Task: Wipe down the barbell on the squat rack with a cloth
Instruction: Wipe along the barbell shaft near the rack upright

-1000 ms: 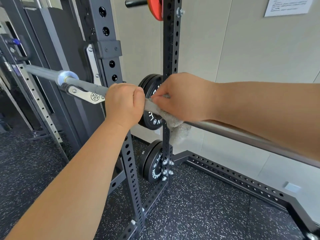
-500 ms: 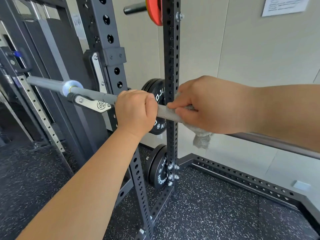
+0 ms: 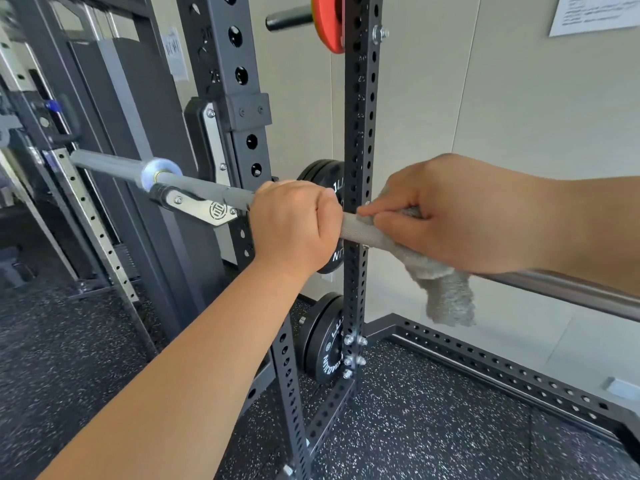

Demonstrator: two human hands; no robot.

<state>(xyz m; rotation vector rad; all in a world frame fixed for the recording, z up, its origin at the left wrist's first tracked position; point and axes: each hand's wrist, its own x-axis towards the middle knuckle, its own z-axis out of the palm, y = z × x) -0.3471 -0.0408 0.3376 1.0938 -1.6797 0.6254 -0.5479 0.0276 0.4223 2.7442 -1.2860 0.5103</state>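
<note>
A grey steel barbell [image 3: 356, 233] runs from upper left to lower right across the black squat rack [image 3: 228, 64], resting in a hook with a silver plate [image 3: 204, 206]. My left hand [image 3: 294, 226] grips the bar just right of that hook, fingers wrapped round it. Close to its right, my right hand [image 3: 450, 216] holds a grey cloth [image 3: 446, 292] wrapped around the bar; a loose end of the cloth hangs below the bar. A short knurled stretch of bar shows between the two hands.
A perforated black upright [image 3: 358, 133] stands just behind the bar between my hands. Black weight plates [image 3: 325, 341] hang on pegs behind it, a red plate [image 3: 329, 26] up high. The rack's base rail [image 3: 485, 362] crosses the speckled rubber floor at right. A beige wall is behind.
My right hand with the cloth has slid rightward along the bar, away from my left hand, baring more knurled bar between them. My left hand keeps its grip.
</note>
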